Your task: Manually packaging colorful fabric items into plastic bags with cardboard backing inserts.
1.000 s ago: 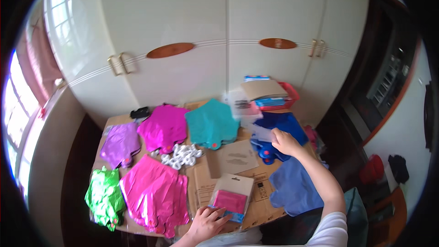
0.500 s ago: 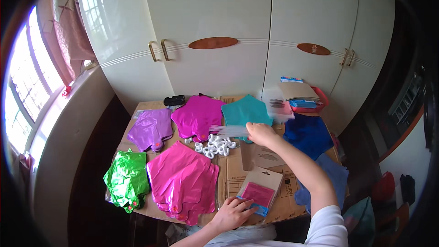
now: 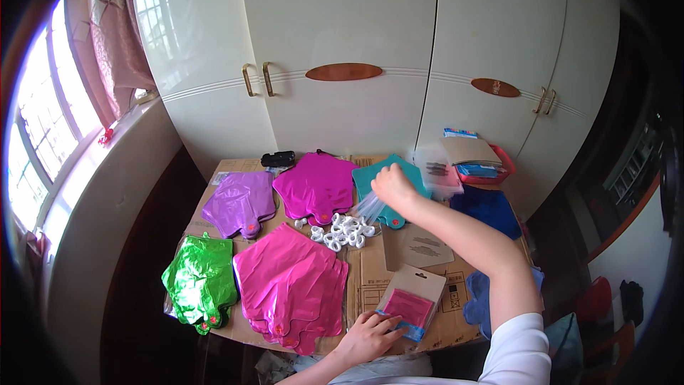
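My right hand (image 3: 394, 184) is closed around a bundle of thin clear plastic straws (image 3: 368, 207). They slant down to the left over the teal foil balloons (image 3: 385, 164), next to the pile of small white ribbon rolls (image 3: 343, 232). My left hand (image 3: 367, 336) lies with its fingers spread on the lower end of a flat package (image 3: 420, 283), which has a beige card, a pink pouch and a blue edge. Beyond the package lies an open beige card sleeve (image 3: 427, 248). Part of the straws is hidden inside my right fist.
Flat foil balloons lie around on the cardboard (image 3: 370, 271): purple (image 3: 239, 201), magenta (image 3: 315, 184), pink (image 3: 291, 281), green (image 3: 199, 281), dark blue (image 3: 487, 208) and lighter blue (image 3: 479, 304). A red basket (image 3: 507, 165) of packages and a translucent bag (image 3: 436, 171) stand far right.
My right hand has lifted slightly and moved left, and the straws have swung from nearly level to slanting downward. My left hand stays on the package. The whole view has shifted a little.
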A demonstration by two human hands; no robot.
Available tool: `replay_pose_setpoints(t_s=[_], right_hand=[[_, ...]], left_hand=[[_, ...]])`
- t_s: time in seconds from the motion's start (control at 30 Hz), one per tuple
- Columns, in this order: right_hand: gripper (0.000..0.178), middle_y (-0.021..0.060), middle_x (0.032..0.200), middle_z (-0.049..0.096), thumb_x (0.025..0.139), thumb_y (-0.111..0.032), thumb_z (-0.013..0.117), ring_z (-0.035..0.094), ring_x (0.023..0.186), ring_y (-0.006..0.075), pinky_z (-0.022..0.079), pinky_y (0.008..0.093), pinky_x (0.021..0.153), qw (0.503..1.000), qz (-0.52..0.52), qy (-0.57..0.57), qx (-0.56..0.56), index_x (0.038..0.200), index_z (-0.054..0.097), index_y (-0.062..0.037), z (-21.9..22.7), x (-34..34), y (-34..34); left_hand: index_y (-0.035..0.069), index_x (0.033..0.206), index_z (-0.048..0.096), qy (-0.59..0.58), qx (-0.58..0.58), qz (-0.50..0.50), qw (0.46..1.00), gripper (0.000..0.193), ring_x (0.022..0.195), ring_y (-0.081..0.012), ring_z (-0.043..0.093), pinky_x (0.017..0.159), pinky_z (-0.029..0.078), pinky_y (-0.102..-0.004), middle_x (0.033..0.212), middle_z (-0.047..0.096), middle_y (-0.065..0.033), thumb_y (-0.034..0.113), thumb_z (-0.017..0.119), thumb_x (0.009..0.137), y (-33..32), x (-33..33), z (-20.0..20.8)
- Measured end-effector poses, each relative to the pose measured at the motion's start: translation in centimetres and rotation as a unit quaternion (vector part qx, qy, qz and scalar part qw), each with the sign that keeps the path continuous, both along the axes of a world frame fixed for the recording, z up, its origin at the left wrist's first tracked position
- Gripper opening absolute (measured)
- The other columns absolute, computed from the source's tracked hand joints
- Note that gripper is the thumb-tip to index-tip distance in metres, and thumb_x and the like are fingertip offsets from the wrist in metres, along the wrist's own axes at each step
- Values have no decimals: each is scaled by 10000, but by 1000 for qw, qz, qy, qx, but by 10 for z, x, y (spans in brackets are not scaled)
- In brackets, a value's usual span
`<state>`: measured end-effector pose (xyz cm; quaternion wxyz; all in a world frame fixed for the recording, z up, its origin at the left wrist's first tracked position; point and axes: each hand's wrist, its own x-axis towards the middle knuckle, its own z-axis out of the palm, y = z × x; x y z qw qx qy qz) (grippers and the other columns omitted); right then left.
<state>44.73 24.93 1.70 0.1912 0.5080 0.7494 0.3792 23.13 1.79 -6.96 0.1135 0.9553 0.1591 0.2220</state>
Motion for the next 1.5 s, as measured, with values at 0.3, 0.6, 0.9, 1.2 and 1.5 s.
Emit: replay_pose_setpoints(t_s=[0.3, 0.6, 0.9, 1.2, 1.5], right_hand=[[58, 11, 771, 649, 794, -140, 563, 642, 737, 177, 458, 328, 567, 987, -59, 149, 15, 809, 616, -125, -15, 14, -4], [284, 135, 828, 690, 787, -108, 560, 692, 768, 234, 544, 359, 581, 935, -172, 300, -78, 1041, 567, 20, -22, -26, -75], [489, 172, 847, 667, 785, -143, 552, 680, 716, 271, 551, 377, 584, 908, -166, 374, -89, 1209, 450, 79, -58, -98, -86], [961, 233, 1060, 588, 619, -642, 713, 578, 1027, 370, 504, 423, 814, 846, -129, 456, -245, 1219, 426, 52, -31, -77, -84], [352, 206, 1101, 568, 797, -320, 634, 585, 987, 367, 499, 440, 816, 816, -172, 550, -47, 973, 617, -16, -56, -4, 23]], left_hand=[[215, 1178, 580, -16, -3, -8, 1000, 482, 1021, -170, 537, 912, 396, -372, 1203, 535, -4, 189, 675, 706, 1, -1, -1], [207, 1157, 591, -21, -3, -4, 1000, 470, 1007, -172, 538, 910, 393, -370, 1190, 541, -5, 187, 676, 695, 1, -2, -2], [208, 1144, 597, -9, -10, -4, 1000, 474, 1031, -166, 519, 918, 384, -368, 1182, 544, 5, 179, 688, 680, -1, -1, -2], [208, 1159, 591, -8, -11, 2, 1000, 500, 1038, -172, 519, 916, 384, -373, 1176, 551, -7, 173, 698, 672, -2, -5, -1], [201, 1140, 604, -1, 26, 1, 1000, 419, 1022, -155, 531, 876, 401, -352, 1183, 554, -9, 190, 623, 722, -4, -2, -3]])
